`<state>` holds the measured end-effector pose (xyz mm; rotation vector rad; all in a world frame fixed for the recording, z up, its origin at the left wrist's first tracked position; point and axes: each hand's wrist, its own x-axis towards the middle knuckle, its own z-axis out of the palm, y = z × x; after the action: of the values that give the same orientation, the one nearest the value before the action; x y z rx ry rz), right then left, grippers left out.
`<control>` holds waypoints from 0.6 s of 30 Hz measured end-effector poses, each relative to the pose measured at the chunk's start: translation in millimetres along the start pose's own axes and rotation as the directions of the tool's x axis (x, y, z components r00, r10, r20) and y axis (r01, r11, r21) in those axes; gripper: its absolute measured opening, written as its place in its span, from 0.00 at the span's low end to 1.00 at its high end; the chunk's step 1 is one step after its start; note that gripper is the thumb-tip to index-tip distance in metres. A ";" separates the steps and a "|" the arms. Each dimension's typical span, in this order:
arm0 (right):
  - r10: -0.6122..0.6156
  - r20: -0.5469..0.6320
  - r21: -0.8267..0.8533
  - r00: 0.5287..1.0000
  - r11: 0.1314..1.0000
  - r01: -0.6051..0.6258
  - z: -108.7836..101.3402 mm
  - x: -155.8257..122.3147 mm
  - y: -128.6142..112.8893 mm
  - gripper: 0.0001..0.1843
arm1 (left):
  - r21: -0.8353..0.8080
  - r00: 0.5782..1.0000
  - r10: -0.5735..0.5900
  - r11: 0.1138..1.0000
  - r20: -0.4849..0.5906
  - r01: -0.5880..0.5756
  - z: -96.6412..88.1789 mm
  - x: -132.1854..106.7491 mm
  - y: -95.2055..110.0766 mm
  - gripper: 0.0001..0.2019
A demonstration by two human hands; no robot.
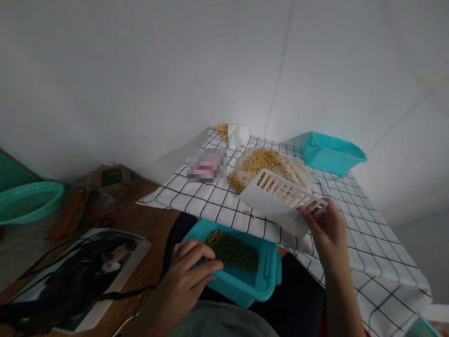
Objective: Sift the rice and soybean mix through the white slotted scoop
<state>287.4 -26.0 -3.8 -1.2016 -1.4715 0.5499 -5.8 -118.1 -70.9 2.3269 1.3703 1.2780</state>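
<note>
My right hand [328, 229] grips a white plastic basket [280, 206] with a slotted side by its right end, fingers through or at the slots. The basket is tilted over the table's front edge, its inside hidden. My left hand [192, 271] lies over the left rim of a turquoise bin [242, 290], fingers bent and pointing inward. Green beans [233, 252] cover the bin's floor, with some yellowish ones at the far left corner. Behind the basket, a clear plastic bag [294, 168] of yellow soybeans [261, 160] lies open on the table.
Another turquoise bin [326, 161] stands at the back right on the checked tablecloth [206, 199]. A blurred-out packet [206, 166] and a white cloth-like item [238, 135] lie left of the bag. At left are a green basin [31, 206] and a framed picture [101, 262].
</note>
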 end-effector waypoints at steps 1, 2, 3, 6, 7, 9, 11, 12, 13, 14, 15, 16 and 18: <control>0.002 -0.006 -0.004 1.000 1.000 -0.002 -0.1 -0.3 -0.4 0.11 | -0.001 1.000 -0.003 1.000 0.006 0.003 0.5 -0.9 -0.7 0.15; 0.006 -0.010 -0.010 1.000 1.000 -0.006 -0.1 -0.6 -0.9 0.11 | 0.002 1.000 -0.005 1.000 0.016 0.005 0.7 -1.5 -1.3 0.15; 0.012 -0.012 -0.017 1.000 1.000 -0.012 0.1 -0.9 -1.6 0.12 | 0.007 1.000 -0.008 1.000 0.024 0.007 0.7 -1.8 -1.8 0.15; 0.021 0.010 -0.038 1.000 0.999 -0.021 1.1 -2.3 -5.4 0.11 | 0.016 1.000 -0.012 1.000 0.028 0.011 0.5 -1.8 -2.9 0.15; 0.016 0.023 -0.046 1.000 0.999 -0.015 1.3 -3.1 -7.0 0.10 | 0.013 1.000 -0.012 1.000 0.027 0.011 0.6 -1.6 -3.2 0.15; 0.001 0.059 -0.067 0.998 0.998 0.003 0.4 -5.8 -10.1 0.08 | -0.003 1.000 -0.007 1.000 0.018 0.007 0.7 -1.2 -3.6 0.14; -0.016 0.114 -0.081 0.993 0.996 0.025 -2.3 -10.0 -12.0 0.07 | -0.015 1.000 -0.010 1.000 0.017 0.011 1.1 -1.0 -3.4 0.14; -0.022 0.146 -0.083 0.989 0.996 0.035 -4.1 -12.5 -12.5 0.07 | -0.017 1.000 -0.012 1.000 0.012 0.012 1.3 -1.0 -3.2 0.13; -0.027 0.177 -0.081 0.984 0.996 0.042 -5.9 -14.8 -12.6 0.07 | -0.017 1.000 -0.010 1.000 0.002 0.010 1.5 -1.1 -2.9 0.13; -0.032 0.198 -0.074 0.980 0.996 0.048 -7.4 -16.8 -12.4 0.07 | -0.015 1.000 -0.007 1.000 -0.008 0.007 1.6 -1.1 -2.7 0.13; -0.038 0.202 -0.063 0.979 0.997 0.052 -8.3 -17.9 -12.1 0.07 | -0.012 1.000 -0.004 1.000 -0.015 0.003 1.6 -1.2 -2.5 0.13; -0.044 0.184 -0.046 0.982 0.997 0.054 -8.4 -17.9 -11.8 0.08 | -0.011 1.000 0.000 1.000 -0.017 0.000 1.4 -1.2 -2.4 0.14; -0.053 0.093 -0.009 0.994 0.998 0.054 -6.1 -13.8 -11.0 0.08 | -0.010 1.000 -0.001 1.000 -0.004 0.001 0.7 -1.4 -3.1 0.14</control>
<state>287.2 -44.0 1.1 -1.1549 -1.5824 0.5676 -7.6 -117.2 -73.7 2.3185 1.3625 1.2872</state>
